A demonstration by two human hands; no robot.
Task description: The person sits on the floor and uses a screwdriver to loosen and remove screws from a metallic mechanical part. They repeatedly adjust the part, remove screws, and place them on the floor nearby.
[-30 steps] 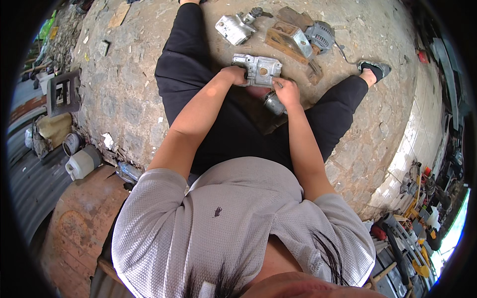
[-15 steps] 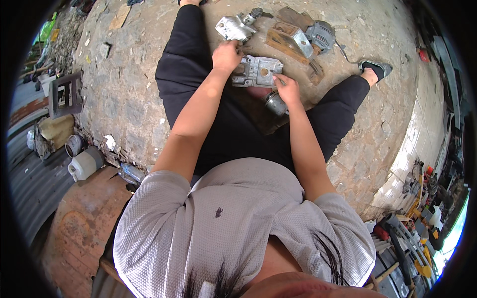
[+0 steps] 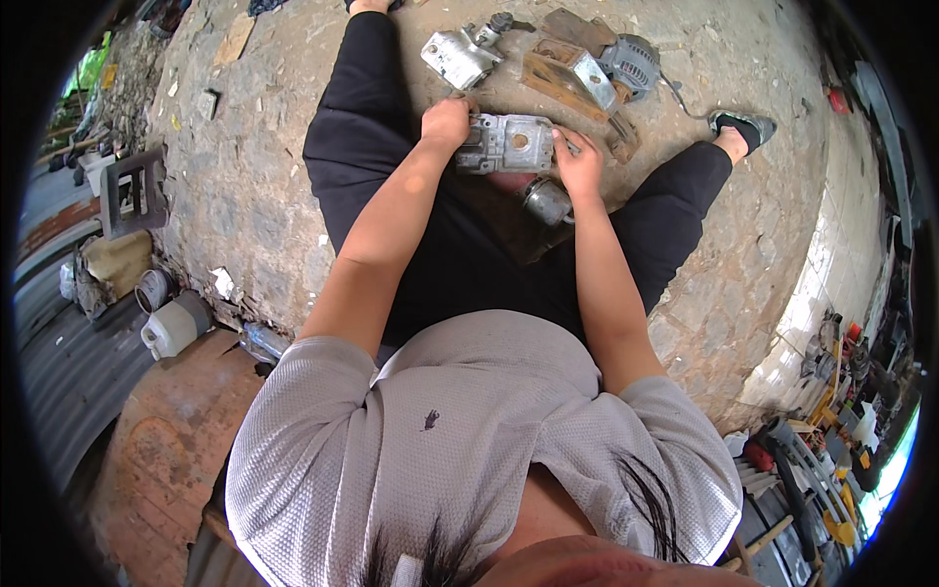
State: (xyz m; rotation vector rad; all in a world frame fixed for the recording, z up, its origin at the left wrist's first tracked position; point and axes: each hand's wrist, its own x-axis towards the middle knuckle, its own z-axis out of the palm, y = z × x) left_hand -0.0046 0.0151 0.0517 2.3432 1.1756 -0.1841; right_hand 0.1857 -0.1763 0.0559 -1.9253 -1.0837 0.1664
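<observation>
Casting (image 3: pixel 489 157) of pale metal, roughly rectangular with a round brownish patch on its upper face, lies at upper centre of the frame, between the person's black-clad legs. The left hand (image 3: pixel 447 122) is at its upper left corner, fingers curled inward; their tips are hidden, so whether they pinch the edge cannot be told. The right hand (image 3: pixel 581 168) is at its right edge, fingers partly bent and slightly parted, tips at the metal; a firm pinch cannot be made out. Just below the right end, beside the right wrist, lies a cylindrical metal part (image 3: pixel 547 201); a reddish surface (image 3: pixel 511 183) shows under the lower edge. Near the top centre, a second metal housing (image 3: pixel 457 61) rests on the stone floor (image 3: pixel 254 196). To its right are a rusty bracket (image 3: pixel 558 81) and, just beside that, a grey slotted motor (image 3: pixel 631 67). At centre left of the frame is a whitish jug (image 3: pixel 174 329).
</observation>
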